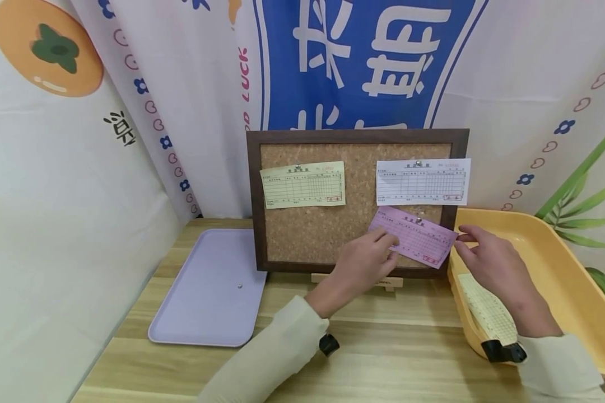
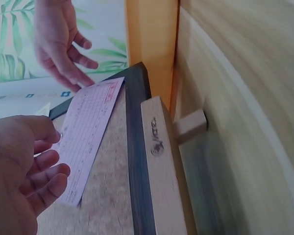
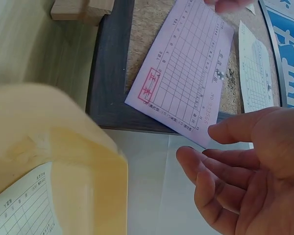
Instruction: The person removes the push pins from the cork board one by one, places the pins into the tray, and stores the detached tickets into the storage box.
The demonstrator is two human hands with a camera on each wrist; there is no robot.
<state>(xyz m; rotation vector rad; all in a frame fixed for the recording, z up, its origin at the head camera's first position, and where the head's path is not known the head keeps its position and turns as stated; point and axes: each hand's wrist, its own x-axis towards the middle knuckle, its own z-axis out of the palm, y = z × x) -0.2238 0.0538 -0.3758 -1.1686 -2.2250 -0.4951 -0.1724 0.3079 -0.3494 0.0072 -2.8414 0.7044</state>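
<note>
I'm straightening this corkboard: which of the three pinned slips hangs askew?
The pink slip, lowest on the board. It slopes clearly down to the right, whereas the white slip and yellow-green slip hang nearly level.

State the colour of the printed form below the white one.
The lower printed form is pinkish purple, shown best in the head view.

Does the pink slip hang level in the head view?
No, the pink slip tilts, its right end lower than its left, unlike the nearly level white slip above it.
</note>
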